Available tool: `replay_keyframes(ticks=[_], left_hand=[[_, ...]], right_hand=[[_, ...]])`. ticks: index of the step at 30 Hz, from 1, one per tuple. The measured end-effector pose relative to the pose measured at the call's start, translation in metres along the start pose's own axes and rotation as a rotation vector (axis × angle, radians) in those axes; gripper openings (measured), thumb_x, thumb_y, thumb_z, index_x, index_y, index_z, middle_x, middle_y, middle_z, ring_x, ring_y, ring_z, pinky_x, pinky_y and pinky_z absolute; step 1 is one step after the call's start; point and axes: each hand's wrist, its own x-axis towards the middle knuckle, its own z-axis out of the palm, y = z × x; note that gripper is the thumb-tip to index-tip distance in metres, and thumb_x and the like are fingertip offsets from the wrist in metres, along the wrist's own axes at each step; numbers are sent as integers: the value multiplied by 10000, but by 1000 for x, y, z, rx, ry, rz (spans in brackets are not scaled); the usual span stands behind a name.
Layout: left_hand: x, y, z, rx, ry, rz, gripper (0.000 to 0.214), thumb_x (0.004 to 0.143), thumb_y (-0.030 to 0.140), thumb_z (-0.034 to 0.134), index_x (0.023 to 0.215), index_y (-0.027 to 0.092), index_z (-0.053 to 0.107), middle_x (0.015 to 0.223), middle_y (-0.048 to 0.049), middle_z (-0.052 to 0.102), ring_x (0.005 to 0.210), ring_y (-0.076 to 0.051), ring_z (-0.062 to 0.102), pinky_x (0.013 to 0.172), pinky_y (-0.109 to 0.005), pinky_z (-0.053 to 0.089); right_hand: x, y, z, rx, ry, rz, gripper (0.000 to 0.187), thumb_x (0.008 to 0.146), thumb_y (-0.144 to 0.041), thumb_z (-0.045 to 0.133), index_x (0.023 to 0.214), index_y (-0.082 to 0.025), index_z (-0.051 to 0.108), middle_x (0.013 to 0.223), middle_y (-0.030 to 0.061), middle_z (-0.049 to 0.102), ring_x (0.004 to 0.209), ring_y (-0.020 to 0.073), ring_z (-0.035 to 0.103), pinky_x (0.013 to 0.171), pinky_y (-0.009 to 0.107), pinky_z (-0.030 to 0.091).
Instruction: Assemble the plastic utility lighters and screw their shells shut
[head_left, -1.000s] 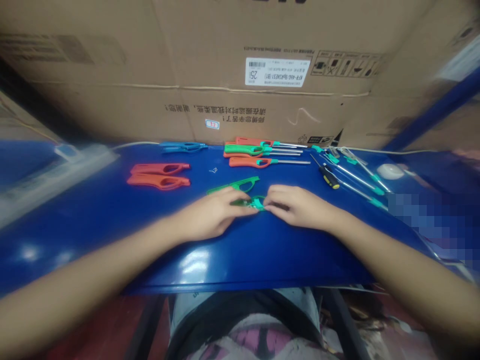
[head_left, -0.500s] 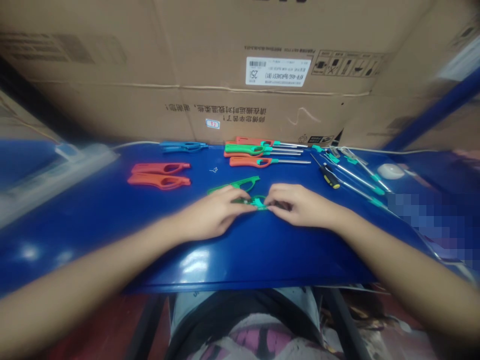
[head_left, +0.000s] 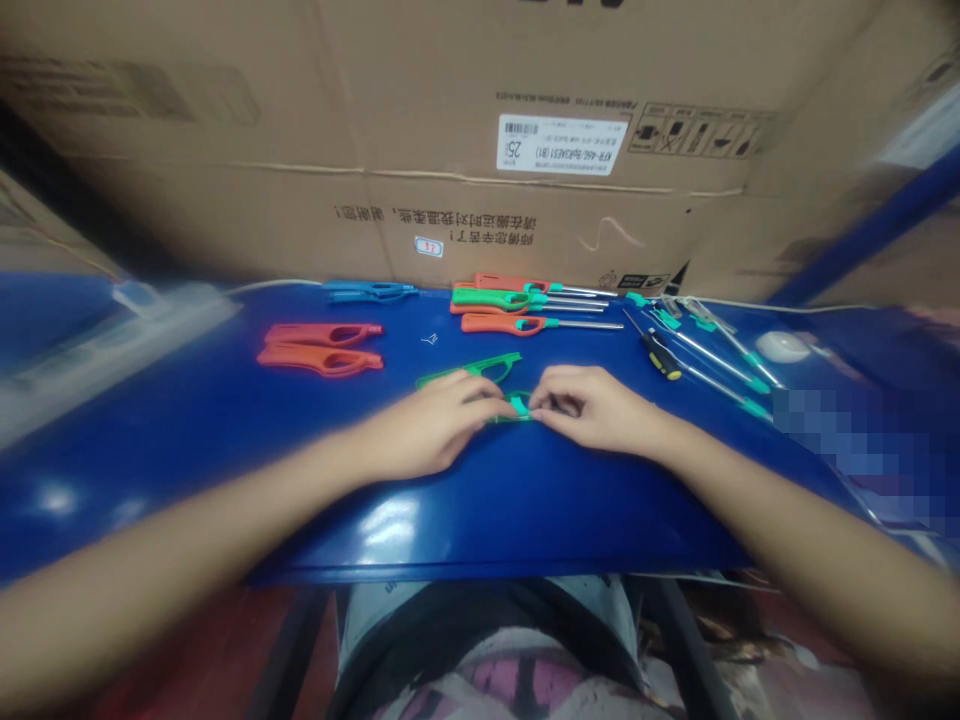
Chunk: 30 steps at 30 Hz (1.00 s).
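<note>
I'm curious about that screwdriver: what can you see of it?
The screwdriver has a thick handle, mostly black with yellow at its butt end, which looks like plastic or rubber, and a thin shaft that looks like metal. It lies on the blue table, beyond and to the right of the right hand, slanting with its shaft pointing away and leftward. No hand touches it. A metal rod runs close by the handle; whether they touch is unclear.

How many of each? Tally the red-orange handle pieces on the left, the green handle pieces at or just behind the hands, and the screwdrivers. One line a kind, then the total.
Red-orange handle pieces: 2
Green handle pieces: 2
Screwdriver: 1
Total: 5
</note>
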Motion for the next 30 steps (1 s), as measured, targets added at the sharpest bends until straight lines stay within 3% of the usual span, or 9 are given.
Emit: replay_keyframes(ticks=[11, 17, 23, 30], left_hand=[[0, 0, 2, 8, 2, 3, 380, 989, 122, 458, 1312, 235, 622, 1301, -115, 597, 1200, -261, 538, 1027, -446, 480], [0, -1, 2, 40, -13, 4, 393, 980, 108, 462, 1326, 221, 611, 1321, -116, 585, 1213, -265, 528, 1039, -442, 472], [0, -1, 2, 36, -13, 13, 396, 983, 106, 458, 1333, 214, 606, 1322, -121, 585, 1214, -266, 528, 1038, -446, 476], [0, -2, 3, 49, -8, 22, 405, 970, 87, 466, 1329, 206, 609, 1329, -121, 585, 1220, -265, 527, 1045, -449, 478]], right_hand=[[1, -1, 5, -50, 41, 29, 115, 906, -224, 646, 822, -166, 698, 723, 3, 598, 589, 95, 491, 575, 223, 390], [1, -3, 2, -112, -26, -26, 127, 934, -190, 577, 919, -167, 701, 873, 47, 642, 715, 131, 573, 667, 255, 445], [-4, -1, -12, -84, -41, -31, 134, 911, -166, 589, 984, -172, 702, 911, 48, 642, 670, 116, 552, 633, 247, 446], [-3, 4, -14, -67, -95, -17, 118, 921, -165, 592, 910, -173, 709, 895, 47, 658, 749, 136, 598, 689, 258, 462]])
